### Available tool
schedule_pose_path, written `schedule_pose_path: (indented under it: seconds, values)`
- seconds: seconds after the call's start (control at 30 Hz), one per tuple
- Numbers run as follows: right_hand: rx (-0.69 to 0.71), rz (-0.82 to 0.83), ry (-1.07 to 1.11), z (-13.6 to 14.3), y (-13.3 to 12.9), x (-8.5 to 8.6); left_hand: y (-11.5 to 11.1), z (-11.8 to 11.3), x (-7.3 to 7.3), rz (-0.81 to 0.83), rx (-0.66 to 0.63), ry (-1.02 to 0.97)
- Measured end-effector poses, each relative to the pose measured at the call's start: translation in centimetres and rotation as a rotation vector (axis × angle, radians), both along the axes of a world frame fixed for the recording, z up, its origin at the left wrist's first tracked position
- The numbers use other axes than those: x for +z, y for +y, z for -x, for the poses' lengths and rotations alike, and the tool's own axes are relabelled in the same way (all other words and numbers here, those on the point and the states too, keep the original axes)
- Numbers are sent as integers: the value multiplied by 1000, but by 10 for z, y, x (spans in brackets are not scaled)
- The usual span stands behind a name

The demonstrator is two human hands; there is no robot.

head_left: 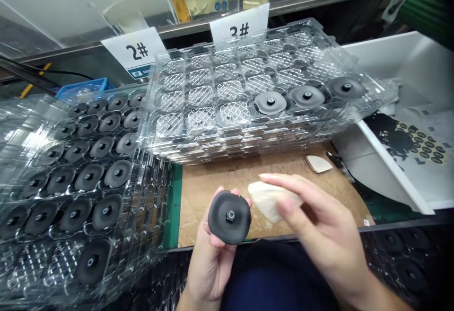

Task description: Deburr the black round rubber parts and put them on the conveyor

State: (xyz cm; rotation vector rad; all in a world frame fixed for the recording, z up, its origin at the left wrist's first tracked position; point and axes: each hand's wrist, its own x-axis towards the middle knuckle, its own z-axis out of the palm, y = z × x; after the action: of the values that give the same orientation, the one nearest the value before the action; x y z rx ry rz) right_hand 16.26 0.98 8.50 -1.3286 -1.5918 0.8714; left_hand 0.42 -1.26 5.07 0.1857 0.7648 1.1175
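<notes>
A round-cornered black part, dished and with a small hub in its middle (229,217), rests in my left hand (216,259), whose fingers hold it from beneath and at its edge. Just to the right, my right hand (322,226) pinches a cream-white cloth-like pad (266,201) between thumb and fingers. A small gap separates the pad from the black part. Beyond both hands stands a stack of clear plastic trays (227,133). Three similar black parts (270,102) sit in the top tray's front row, towards the right.
At left, another clear tray stack (142,207) holds many black parts. A brown cardboard sheet (213,178) covers the worktop, with a second cream pad (318,164) on it. A white bin (393,169) stands right; paper signs (136,51) hang behind.
</notes>
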Motion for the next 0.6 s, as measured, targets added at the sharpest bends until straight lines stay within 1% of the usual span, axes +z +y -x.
schedule_pose_path:
  seconds: [0.07,0.1,0.13,0.17,0.23,0.27,0.3,0.37,0.4,0.43,0.47,0.5,0.53,0.57,0.6]
  values:
    - [138,-156,-37,10,-4,9,-4,0,0,32,-9,-13]
    - [227,-200,-54,14,-5,12,-6,1,-1,42,-10,-18]
    - [318,-205,-70,18,-5,15,-9,2,-2,48,-7,-14]
    - [403,-174,-89,21,-4,17,-11,2,-2,48,4,-3]
    - [515,-77,-144,24,-2,20,-16,2,-2,25,24,22]
    - [509,-69,-176,26,-1,22,-19,0,-1,10,15,28]
    - [457,-108,-202,27,-1,23,-21,-2,1,-5,-4,27]
    - [340,-248,-221,29,-6,26,-27,-6,7,-40,-26,12]
    - [331,-308,-206,27,-11,27,-30,-7,10,-54,-26,7]
    - [365,-339,-186,24,-17,29,-33,-8,13,-63,-18,4]
    - [428,-339,-171,19,-25,30,-37,-7,16,-74,-9,6]
    - [493,-316,-167,12,-33,32,-41,-7,18,-86,-5,11]
    - [520,-284,-177,5,-42,33,-46,-7,19,-101,-7,21]
    - [500,-260,-203,-3,-51,35,-51,-7,20,-119,-13,28]
    - [443,-246,-241,-9,-59,37,-56,-8,21,-135,-16,28]
